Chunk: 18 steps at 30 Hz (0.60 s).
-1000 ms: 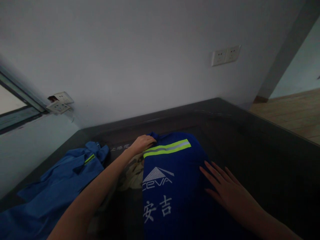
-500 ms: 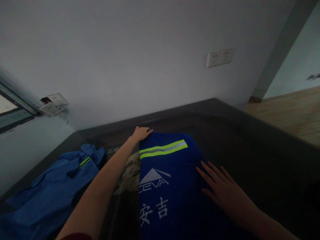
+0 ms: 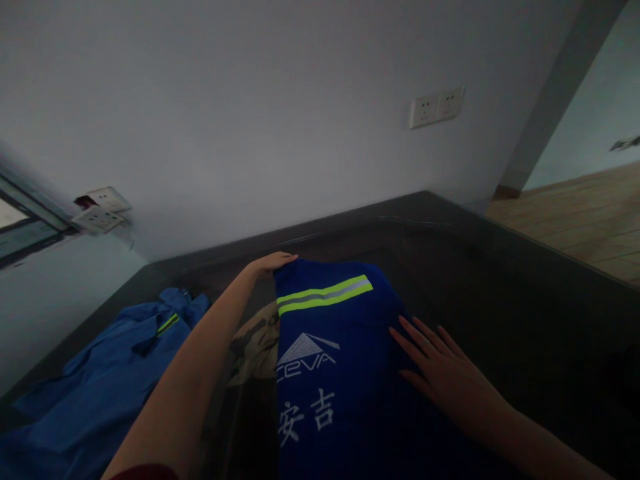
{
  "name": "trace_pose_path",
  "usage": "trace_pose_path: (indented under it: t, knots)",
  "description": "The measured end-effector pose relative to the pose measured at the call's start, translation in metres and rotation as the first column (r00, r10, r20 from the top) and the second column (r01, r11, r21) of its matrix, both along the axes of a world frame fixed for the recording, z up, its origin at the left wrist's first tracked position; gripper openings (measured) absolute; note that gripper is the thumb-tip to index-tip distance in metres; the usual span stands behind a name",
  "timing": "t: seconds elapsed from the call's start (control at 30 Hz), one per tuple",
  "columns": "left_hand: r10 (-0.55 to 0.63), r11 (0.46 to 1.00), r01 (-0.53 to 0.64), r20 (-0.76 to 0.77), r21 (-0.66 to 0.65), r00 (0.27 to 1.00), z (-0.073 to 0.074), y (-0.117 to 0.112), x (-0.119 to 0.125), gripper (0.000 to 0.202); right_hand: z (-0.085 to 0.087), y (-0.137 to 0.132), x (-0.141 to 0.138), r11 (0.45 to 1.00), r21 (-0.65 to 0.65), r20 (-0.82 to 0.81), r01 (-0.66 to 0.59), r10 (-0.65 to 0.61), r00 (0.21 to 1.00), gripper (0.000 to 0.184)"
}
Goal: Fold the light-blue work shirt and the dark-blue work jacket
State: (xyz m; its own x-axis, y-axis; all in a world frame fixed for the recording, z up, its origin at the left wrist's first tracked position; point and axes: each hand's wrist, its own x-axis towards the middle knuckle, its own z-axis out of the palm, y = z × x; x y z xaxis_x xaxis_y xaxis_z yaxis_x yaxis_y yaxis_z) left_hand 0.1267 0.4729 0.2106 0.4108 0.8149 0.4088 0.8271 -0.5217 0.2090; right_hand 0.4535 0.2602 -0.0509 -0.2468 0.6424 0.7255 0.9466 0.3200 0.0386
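Note:
A folded dark blue work jacket (image 3: 345, 360) lies in front of me, with a yellow-green and silver reflective stripe, a white triangle logo, "CEVA" lettering and white Chinese characters. At its far left corner, my left hand (image 3: 274, 262) has its fingers closed over the edge of the cloth. My right hand (image 3: 440, 360) rests flat on the jacket's right side, fingers spread, a ring on one of them. Camouflage-patterned cloth (image 3: 257, 343) shows between my left forearm and the jacket, partly hidden.
Another blue garment (image 3: 115, 367) with a yellow-green stripe lies crumpled on the left of the dark table (image 3: 500, 280). A grey wall stands behind, with sockets (image 3: 437, 108) on the right and loose socket plates (image 3: 103, 210) on the left. Tiled floor (image 3: 575, 207) shows at right.
My left hand has shifted slightly left, its fingers now closer together at the jacket's corner. My right hand stays flat on the cloth. The view has moved a little.

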Motion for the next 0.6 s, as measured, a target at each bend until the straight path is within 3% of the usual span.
trace_pose_path:
  t: [0.1,0.2,0.43,0.5,0.6]
  knots:
    - [-0.056,0.997,0.063,-0.146,0.045,0.988,-0.002,0.007,0.004,0.055,0.000,-0.001,0.000,1.000,0.006,0.006,0.000,0.000,1.000,0.060]
    - [-0.018,0.989,0.042,-0.167,0.143,0.986,-0.002,0.014,0.006,0.055,0.000,-0.002,0.000,1.000,0.014,0.006,-0.011,0.011,1.000,0.059]
    - [0.284,0.876,-0.138,-0.264,0.461,0.922,-0.015,0.016,0.005,0.053,-0.001,-0.001,0.001,1.000,0.022,0.014,-0.008,0.008,1.000,0.059]
    - [0.280,0.883,-0.161,-0.220,0.440,0.934,-0.021,0.019,0.005,0.054,-0.001,-0.001,0.001,1.000,0.024,0.013,-0.005,0.004,1.000,0.059]
    - [0.194,0.943,-0.171,-0.054,0.285,0.980,-0.023,0.024,0.002,0.054,0.000,-0.003,0.001,1.000,0.016,0.010,-0.002,0.002,1.000,0.059]
